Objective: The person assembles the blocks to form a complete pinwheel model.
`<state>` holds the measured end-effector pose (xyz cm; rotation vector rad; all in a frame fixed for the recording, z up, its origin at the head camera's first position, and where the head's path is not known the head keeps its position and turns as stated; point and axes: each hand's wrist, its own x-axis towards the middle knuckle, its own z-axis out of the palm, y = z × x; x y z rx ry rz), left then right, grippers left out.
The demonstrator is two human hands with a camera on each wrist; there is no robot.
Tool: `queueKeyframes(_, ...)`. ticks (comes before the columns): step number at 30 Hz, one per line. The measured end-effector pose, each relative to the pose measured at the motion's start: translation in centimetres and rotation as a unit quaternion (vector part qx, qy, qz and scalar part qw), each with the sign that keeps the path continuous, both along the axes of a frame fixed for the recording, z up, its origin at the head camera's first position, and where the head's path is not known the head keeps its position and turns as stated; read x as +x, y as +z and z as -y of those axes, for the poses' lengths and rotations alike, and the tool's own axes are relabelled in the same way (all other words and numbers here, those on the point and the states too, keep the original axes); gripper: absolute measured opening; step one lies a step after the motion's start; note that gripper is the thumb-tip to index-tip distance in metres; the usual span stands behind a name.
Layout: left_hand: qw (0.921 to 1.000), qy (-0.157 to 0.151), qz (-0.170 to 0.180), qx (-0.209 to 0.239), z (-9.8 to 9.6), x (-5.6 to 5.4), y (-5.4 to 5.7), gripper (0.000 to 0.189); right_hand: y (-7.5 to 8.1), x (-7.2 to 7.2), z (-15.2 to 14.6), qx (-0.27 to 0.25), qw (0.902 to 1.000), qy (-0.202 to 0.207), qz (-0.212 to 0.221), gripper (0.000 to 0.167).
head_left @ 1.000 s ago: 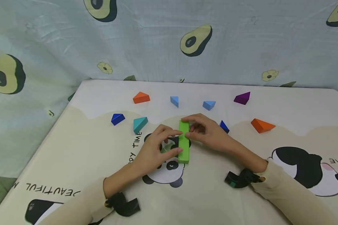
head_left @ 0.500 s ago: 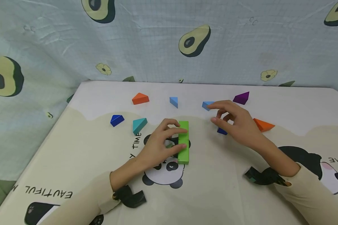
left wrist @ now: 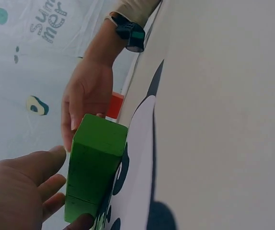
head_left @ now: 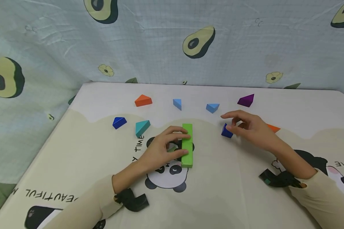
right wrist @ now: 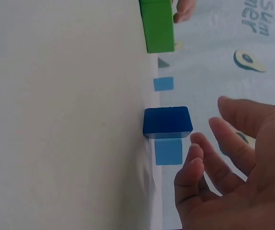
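Two green blocks [head_left: 187, 156] lie end to end in a line on the cloth, with a seam between them. My left hand [head_left: 163, 146] is at their left side, thumb and forefinger apart, fingertips overlapping the green tops in the head view. In the left wrist view its fingers lie along the green block [left wrist: 92, 163]. My right hand [head_left: 253, 130] hovers beside a dark blue triangular block [head_left: 226, 131], thumb and fingers spread around a gap. The right wrist view shows that blue block [right wrist: 167, 120] standing on the cloth, just off the fingertips.
Beyond the hands lie light blue triangular blocks [head_left: 212, 107] and a purple one [head_left: 246, 100]. An orange block [head_left: 273, 128] is partly behind the right hand. To the left are orange [head_left: 143, 100], teal [head_left: 142, 128] and dark blue [head_left: 119, 122] blocks. An avocado-print curtain [head_left: 149, 41] backs the table.
The right hand has left the green blocks and moved right, past and then beside the dark blue block, which now stands turned differently. The left hand has stayed at the green blocks.
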<state>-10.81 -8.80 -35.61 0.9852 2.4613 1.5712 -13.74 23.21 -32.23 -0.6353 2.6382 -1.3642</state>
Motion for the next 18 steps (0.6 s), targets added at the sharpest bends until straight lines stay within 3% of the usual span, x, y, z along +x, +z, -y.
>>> queueKeyframes(6,0.9999,-0.010,-0.013,-0.004,0.0,0.1,-0.1,0.036,-0.1,-0.2,-0.5,0.015,0.9997,0.013,0.014,0.033)
queueKeyframes(18,0.9997,-0.015,-0.018,-0.002,0.0,0.0,0.0,0.035,-0.5,-0.6,-1.5,0.020,0.9946,0.031,0.097,0.038)
